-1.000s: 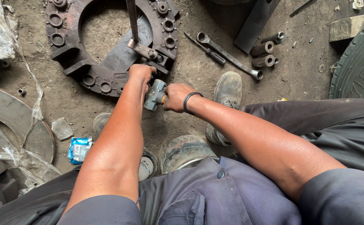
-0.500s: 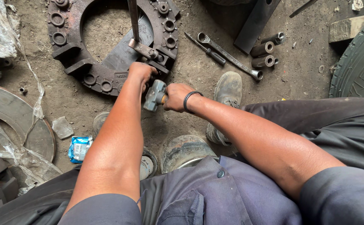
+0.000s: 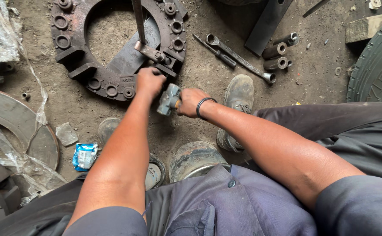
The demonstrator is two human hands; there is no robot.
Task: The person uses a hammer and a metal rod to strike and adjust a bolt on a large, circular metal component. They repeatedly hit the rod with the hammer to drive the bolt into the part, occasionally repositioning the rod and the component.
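Note:
A large rusty ring-shaped metal plate point(image 3: 112, 81) with bolt holes lies on the dirt floor ahead of me. My left hand point(image 3: 149, 81) is closed at the plate's near edge, by a bracket point(image 3: 149, 51) with a thin upright rod point(image 3: 137, 19); what it grips is hidden under the fist. My right hand point(image 3: 191, 101), with a black band on the wrist, is shut on a short hammer point(image 3: 168, 99), whose grey head is just below and right of my left hand.
A spanner point(image 3: 239, 59), a screwdriver point(image 3: 215, 52) and dark sockets point(image 3: 276, 57) lie to the right of the plate. My shoe point(image 3: 236, 94) rests beside them. A tyre point(image 3: 376, 65) is far right, a round disc point(image 3: 20, 126) and plastic scraps left, a blue packet point(image 3: 85, 156) near my knee.
The hammer head has shifted slightly beside my left hand. Both hands stay at the plate's near edge.

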